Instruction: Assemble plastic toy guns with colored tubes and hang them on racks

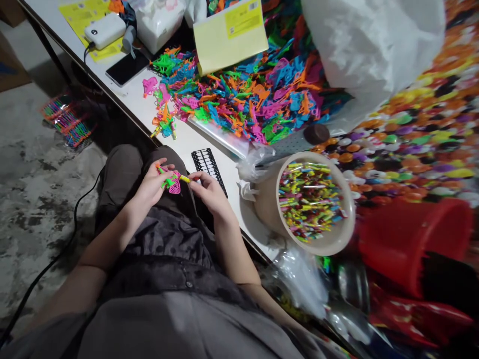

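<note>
Pinching a yellow tube point(184, 179), the right hand point(208, 190) faced the left hand point(151, 180), which gripped a pink piece point(174, 186), likely light, bendy, best edge-held.

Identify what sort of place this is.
Probably an assembly or packing workshop: a jumbled heap of multicoloured plastic pieces, a round beige plastic bucket of small colourful sticks, and a stained grey floor.

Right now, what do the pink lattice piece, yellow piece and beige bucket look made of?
Pink lattice piece: likely molded plastic, finish unclear; even color, thin openwork.
Yellow piece: probably plastic, by its bright color; too small to judge finish.
Beige bucket: likely rigid plastic, smooth satin; soft shading, thick rim.
</note>
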A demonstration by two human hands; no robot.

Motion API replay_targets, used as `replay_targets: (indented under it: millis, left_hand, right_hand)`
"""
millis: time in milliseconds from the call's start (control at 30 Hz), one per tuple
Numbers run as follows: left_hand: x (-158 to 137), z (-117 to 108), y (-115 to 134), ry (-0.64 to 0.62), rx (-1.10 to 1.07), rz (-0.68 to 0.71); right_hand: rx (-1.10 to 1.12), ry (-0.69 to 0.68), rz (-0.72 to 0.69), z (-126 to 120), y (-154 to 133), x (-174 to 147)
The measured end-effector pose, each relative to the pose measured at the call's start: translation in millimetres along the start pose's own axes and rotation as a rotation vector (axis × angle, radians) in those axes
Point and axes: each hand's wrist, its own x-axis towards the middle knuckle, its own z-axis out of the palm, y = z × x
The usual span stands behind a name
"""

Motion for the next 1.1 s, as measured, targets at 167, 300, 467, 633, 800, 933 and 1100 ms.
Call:
replay_targets:
  millis: [167, 300, 467, 633, 800, 933, 1100]
  left_hand:
    - [5.5, -8.9, 8.6, -0.081, 0.128, 0.150]
    - [13.7, -13.6, 23.9, -0.104, 0.140, 0.204]
    - [25.3, -34.3, 34.9, -0.008, 0.268, 0.366]
    - [49.7, -70.3, 43.4, 0.110, 0.425, 0.449]
    - [115.9, -88.5, 98.9, 0.265, 0.868, 0.687]
    - [192.9, -71.1, 167.8, 0.248, 1.204, 0.699]
    - [265.3, -56.8, 216.9, 0.201, 1.405, 0.642]
  right_hand:
    - [-0.291, -0.004, -0.052, 1.4, 5.6, 15.2]
    - [-0.409, 0.009, -0.143, -4.3, 12.2, 50.4]
    - [-0.359, 0.323, -0.137, -2.2, 24.4, 124.3]
    - [-0.366, 0.413, -0.086, 7.8, 33.9, 185.3]
    - [-0.592, 0.531, -0.196, -22.4, 51.9, 173.8]
    - [-0.816, 0.516, -0.149, -58.7, 77.2, 133.4]
    - [-0.966, 0.477, -0.060, -79.8, 93.5, 99.0]
